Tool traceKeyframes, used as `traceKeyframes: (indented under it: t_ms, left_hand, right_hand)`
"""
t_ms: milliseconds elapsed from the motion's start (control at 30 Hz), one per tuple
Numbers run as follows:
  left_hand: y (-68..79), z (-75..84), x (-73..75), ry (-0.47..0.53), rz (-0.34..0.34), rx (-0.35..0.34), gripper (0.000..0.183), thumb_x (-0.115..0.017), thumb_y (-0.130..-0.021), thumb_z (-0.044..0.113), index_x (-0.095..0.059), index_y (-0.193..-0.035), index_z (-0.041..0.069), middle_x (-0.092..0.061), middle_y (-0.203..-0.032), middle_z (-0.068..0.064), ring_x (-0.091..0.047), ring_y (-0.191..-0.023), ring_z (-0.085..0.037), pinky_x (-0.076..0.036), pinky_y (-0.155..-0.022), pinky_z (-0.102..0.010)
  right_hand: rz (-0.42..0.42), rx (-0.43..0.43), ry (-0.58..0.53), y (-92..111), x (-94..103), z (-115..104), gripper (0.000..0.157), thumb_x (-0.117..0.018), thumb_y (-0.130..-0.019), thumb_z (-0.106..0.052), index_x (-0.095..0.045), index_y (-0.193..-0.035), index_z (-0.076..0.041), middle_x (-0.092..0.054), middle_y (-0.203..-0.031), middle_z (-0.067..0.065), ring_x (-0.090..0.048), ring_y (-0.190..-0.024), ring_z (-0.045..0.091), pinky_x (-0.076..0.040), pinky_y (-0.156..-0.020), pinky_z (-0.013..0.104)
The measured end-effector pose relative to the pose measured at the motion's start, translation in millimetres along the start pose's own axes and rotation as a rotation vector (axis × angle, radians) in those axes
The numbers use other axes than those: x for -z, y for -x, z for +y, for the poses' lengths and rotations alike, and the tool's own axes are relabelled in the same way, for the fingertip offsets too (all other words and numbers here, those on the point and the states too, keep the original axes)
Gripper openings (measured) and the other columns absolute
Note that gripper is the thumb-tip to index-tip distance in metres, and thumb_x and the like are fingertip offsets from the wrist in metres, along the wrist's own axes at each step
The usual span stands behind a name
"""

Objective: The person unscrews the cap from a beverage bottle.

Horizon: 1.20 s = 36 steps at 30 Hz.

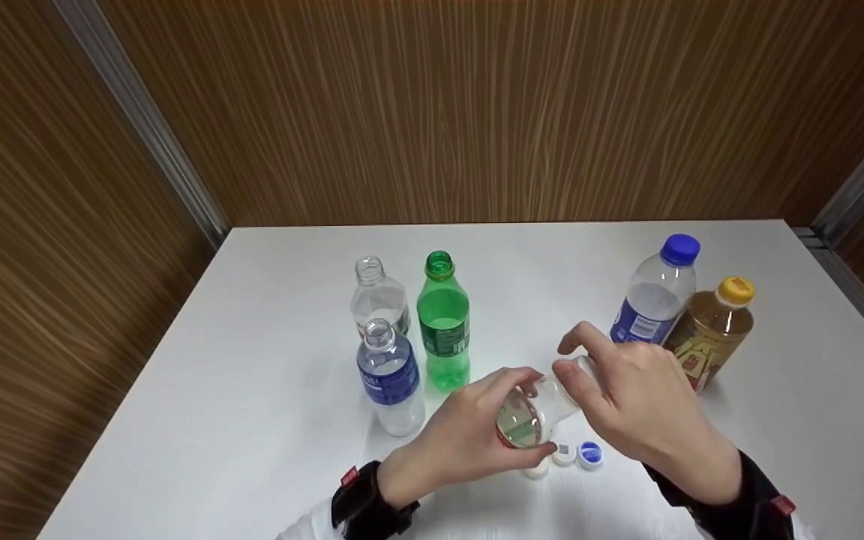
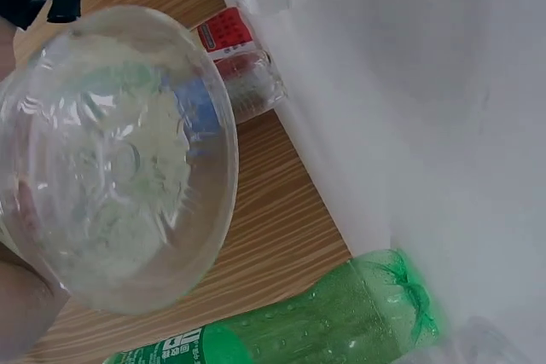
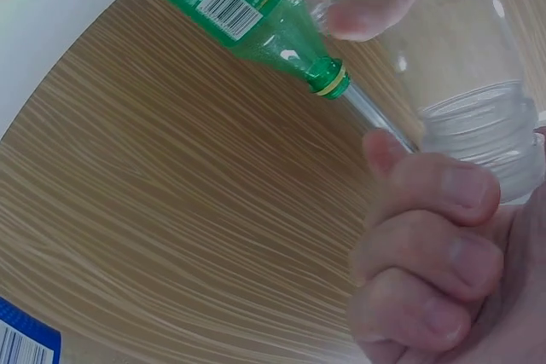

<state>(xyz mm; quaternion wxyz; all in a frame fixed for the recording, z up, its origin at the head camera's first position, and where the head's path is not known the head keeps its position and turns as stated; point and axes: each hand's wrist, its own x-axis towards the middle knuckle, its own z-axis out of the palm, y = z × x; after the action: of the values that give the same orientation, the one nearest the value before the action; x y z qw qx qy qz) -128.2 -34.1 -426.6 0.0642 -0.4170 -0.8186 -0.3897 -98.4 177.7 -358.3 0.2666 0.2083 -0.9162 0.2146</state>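
Observation:
My left hand (image 1: 469, 435) grips the body of a clear plastic bottle (image 1: 518, 421), tilted with its base toward me and its neck up to the right. My right hand (image 1: 646, 397) is at that neck, thumb and index finger around its end. In the right wrist view, the bottle's ridged neck (image 3: 482, 130) runs down to the curled fingers (image 3: 426, 253); whether a cap is on it is hidden. The bottle's round base (image 2: 128, 159) fills the left of the left wrist view. Below the hands lie a blue-topped cap (image 1: 590, 454) and two whitish caps (image 1: 564, 453).
Left of the hands stand uncapped bottles: a green one (image 1: 443, 307), a clear one with a blue label (image 1: 391, 379) and another clear one (image 1: 378, 296). To the right are a blue-capped bottle (image 1: 653, 296) and a yellow-capped brown bottle (image 1: 713, 330). Wood-grain panels (image 1: 477, 112) enclose the white table (image 1: 252, 337).

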Motion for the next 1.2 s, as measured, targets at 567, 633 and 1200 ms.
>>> traceKeyframes:
  t_ms: [567,633,1200]
  left_hand:
    - [-0.5,-3.4,-2.0,-0.068,0.040,-0.043,0.069,-0.088,-0.084,0.037,-0.057,-0.136,0.006,-0.074,-0.122,-0.005,-0.072,-0.098,-0.012,-0.056,-0.087,-0.012]
    - [-0.5,-3.4,-0.4,-0.020,0.013,-0.024,0.068,-0.087,-0.085,0.037,-0.057,-0.138,0.006,-0.074,-0.123,-0.006,-0.072,-0.100,-0.011,-0.055,-0.089,-0.010]
    - [-0.6,-2.2,5.4,0.189,-0.085,0.043,0.065,-0.086,-0.086,0.033,-0.057,-0.139,0.010,-0.075,-0.120,-0.004,-0.068,-0.107,-0.002,-0.055,-0.096,-0.014]
  right_hand:
    - [-0.034,-0.032,0.019,-3,-0.9,-5,0.011,-0.067,-0.097,-0.021,-0.071,-0.088,-0.016,-0.030,-0.050,-0.019,-0.025,-0.048,-0.006,-0.022,-0.048,0.018]
    - [-0.022,0.004,0.001,-3,-0.8,-4,0.008,-0.068,-0.095,-0.019,-0.071,-0.089,-0.017,-0.031,-0.050,-0.019,-0.024,-0.048,-0.008,-0.022,-0.048,0.016]
    - [0.124,0.324,-0.044,-6,-3.6,12,0.004,-0.063,-0.093,-0.014,-0.066,-0.091,-0.014,-0.069,-0.066,-0.008,-0.048,-0.054,-0.003,-0.039,-0.049,0.015]
